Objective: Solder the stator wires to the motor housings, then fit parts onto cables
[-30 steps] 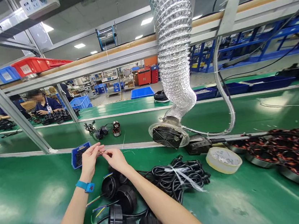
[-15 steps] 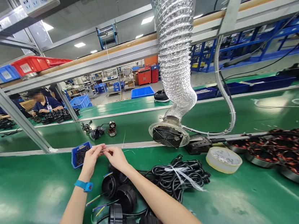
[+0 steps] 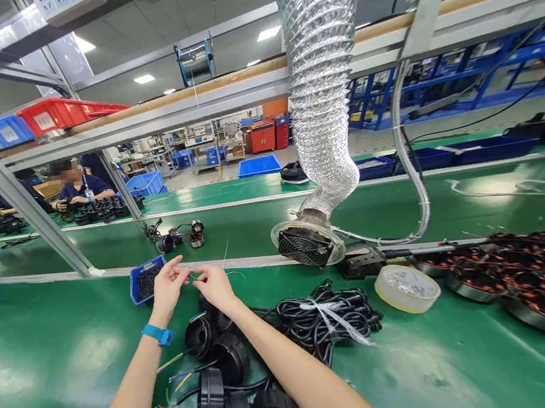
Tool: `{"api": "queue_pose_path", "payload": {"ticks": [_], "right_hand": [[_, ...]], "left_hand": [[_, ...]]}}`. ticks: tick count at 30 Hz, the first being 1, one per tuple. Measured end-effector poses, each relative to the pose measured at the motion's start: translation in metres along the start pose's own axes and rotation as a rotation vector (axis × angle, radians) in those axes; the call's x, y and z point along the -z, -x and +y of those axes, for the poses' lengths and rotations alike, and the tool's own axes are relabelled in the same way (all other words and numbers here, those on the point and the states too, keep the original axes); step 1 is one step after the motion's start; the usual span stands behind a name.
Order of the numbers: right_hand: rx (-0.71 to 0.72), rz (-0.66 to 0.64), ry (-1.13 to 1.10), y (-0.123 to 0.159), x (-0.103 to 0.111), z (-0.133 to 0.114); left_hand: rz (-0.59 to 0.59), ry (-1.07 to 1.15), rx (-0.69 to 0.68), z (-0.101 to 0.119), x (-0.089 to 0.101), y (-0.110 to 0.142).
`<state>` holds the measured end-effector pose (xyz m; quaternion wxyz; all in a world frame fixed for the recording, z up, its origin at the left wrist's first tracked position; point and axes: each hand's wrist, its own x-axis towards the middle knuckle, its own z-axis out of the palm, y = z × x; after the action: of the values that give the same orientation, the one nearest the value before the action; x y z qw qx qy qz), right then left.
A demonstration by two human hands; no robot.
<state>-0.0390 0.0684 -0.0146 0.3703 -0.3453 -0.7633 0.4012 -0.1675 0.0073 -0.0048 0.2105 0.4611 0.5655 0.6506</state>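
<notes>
Hands are meeting above the green surface: the left hand and the right hand are pinching the two ends of a thin wire between fingertips, each grip closing on it, the wire hanging just above the surface near its far edge. A blue wristband is sitting on the left wrist.

Just left of the left hand, a small blue bin is holding a heap of small dark parts, too small to make out singly. Right of the hands, a shallow round clear tub is lying on the surface with small pale pieces inside. Up on the overhead shelf, one red crate and one blue crate are resting side by side; their contents are hidden.

Below the forearms, about six black round housings are lying clustered, coloured leads trailing from them to the left. One bundle of black cables, tied with a clear strip, is lying just beside them. At the far right, a pile of copper-wound stators is lying, its number hard to tell. One small fan on a silver ribbed duct is hanging over the surface's far edge. Across the belt, a person is sitting at another surface.
</notes>
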Motion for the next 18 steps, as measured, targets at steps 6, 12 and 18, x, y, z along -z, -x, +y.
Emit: {"api": "queue_pose_path", "payload": {"ticks": [6, 12, 18], "right_hand": [[-0.012, 0.035, 0.004, 0.001, 0.001, -0.002], [-0.022, 0.037, -0.004, 0.001, 0.001, -0.003], [-0.037, 0.05, 0.006, -0.001, 0.007, -0.005]], "left_hand": [[-0.036, -0.021, -0.021, -0.001, -0.008, 0.003], [-0.028, -0.003, -0.011, -0.005, -0.013, 0.004], [0.044, -0.182, -0.125, -0.006, -0.001, -0.001]]}}
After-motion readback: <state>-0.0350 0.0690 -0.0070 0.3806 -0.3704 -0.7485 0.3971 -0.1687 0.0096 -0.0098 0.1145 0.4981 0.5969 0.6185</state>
